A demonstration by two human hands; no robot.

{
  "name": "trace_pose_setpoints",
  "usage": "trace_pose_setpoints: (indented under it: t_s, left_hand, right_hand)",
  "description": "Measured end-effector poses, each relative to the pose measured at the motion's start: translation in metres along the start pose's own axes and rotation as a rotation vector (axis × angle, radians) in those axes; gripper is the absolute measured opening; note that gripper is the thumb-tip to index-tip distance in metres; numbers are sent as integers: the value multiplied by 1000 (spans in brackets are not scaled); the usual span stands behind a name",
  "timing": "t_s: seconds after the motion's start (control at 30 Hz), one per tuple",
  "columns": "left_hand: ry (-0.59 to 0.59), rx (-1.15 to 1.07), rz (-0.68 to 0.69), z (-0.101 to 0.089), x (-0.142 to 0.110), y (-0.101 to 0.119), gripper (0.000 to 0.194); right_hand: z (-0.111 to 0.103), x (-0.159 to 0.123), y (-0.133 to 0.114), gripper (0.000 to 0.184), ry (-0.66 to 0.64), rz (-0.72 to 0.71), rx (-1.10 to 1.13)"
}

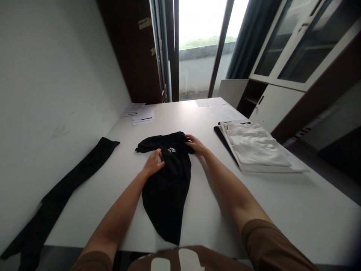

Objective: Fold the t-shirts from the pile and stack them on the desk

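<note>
A black T-shirt (169, 188) with a small white print near its top lies partly folded and creased on the white table before me. Its lower end narrows to a point close to the table's front edge. My left hand (153, 163) rests at the shirt's left side, below the sleeve, with its thumb spread away from the fingers. At the upper right, my right hand (195, 144) has its fingers bent over the shirt's shoulder edge, in contact with the cloth. The fingertips of both hands are partly hidden by fabric.
A long black garment (76, 173) lies along the left wall and hangs off the table (113, 203). Folded white clothes (256, 146) are stacked at the right over black cloth. Paper sheets (143, 114) lie at the far left, and more papers (222, 111) at the far right.
</note>
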State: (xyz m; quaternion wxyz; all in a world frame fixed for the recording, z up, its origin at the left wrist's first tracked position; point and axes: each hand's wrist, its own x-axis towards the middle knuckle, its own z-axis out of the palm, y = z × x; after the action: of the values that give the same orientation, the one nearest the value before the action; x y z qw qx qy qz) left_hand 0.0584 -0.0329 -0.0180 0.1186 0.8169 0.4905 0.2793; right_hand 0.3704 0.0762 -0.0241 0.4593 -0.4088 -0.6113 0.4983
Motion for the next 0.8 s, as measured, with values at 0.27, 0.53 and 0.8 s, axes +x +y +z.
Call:
trace_pose_setpoints:
  t_s: [0.27, 0.53, 0.8]
  left_hand:
    - [-105, 218, 0, 4, 1, 23, 11]
    - [-203, 282, 35, 4, -2, 46, 20]
    - [-312, 261, 45, 7, 0, 44, 8]
  right_hand:
    - [13, 1, 11, 41, 112, -232, -736]
    - [7, -1, 12, 33, -14, -252, -896]
    - [10, 3, 20, 16, 30, -266, -902]
